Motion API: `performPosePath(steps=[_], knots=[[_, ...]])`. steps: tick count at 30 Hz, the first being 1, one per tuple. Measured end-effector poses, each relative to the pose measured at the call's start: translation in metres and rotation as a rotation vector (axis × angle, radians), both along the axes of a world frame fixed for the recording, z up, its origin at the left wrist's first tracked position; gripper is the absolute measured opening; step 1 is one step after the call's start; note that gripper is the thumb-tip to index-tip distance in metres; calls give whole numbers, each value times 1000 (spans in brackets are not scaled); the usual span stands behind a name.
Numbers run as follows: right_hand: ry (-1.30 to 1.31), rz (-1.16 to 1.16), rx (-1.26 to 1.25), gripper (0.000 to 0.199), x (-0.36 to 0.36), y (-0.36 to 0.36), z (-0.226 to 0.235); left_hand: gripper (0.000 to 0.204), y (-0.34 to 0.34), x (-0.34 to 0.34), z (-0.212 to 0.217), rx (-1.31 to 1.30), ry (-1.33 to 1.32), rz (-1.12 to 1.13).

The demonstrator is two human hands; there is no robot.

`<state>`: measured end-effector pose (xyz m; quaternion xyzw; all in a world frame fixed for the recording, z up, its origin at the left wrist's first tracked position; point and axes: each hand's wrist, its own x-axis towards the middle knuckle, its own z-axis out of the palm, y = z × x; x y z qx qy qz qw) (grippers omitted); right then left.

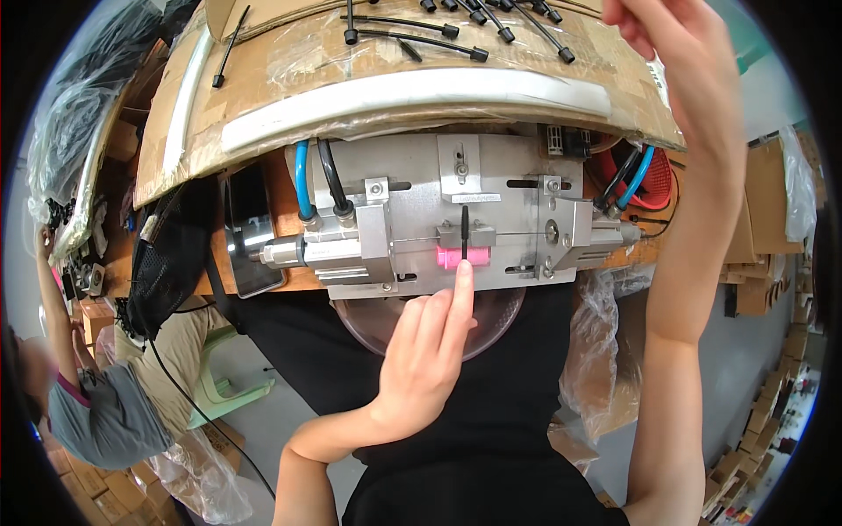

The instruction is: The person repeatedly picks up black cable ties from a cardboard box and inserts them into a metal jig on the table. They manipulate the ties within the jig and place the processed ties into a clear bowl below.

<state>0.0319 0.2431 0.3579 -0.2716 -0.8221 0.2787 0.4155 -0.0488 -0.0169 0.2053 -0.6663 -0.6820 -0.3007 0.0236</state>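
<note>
My left hand [425,351] reaches up to the metal fixture [517,175] in front of me. Its index finger is stretched out, with the tip on the lower end of a thin black rod [465,230]; the other fingers are loosely bent and hold nothing visible. That rod lies upright in the picture across a small metal holder [481,235] and a pink block [449,257]. At the upper right, my right hand [671,35] is raised over the edge of the cardboard. Its fingers look bent and are partly cut off by the picture's edge, so their grip is hidden.
Several black rods with caps [421,42] lie on the cardboard [289,53] behind the fixture. Metal cylinders [351,259] with blue and black hoses flank the holder. A phone [250,228] and black mesh bag [167,263] are left; a clear bowl [368,324] sits below. Another person [105,421] sits far left.
</note>
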Motion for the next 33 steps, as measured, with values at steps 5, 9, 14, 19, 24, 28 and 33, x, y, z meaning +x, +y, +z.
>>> performPosePath(steps=[5,9,14,19,24,28,33], knots=[[300,191,-232,25,53,-12,-12,64,7,4,-12,-78,28,-4],[218,138,-21,21,71,-47,-27,66,12,2,-11,-68,57,-29],[111,108,162,33,66,-114,-100,66,10,-15,6,-86,-4,-45],[-81,111,96,62,62,-163,-155,41,87,-113,70,269,160,165],[-140,167,93,61,48,-171,-169,24,133,-193,90,-33,-15,151],[-72,122,253,47,55,-153,-149,23,130,-200,81,-93,-88,133],[14,-685,300,13,123,-20,-64,23,124,-207,80,134,93,185]])
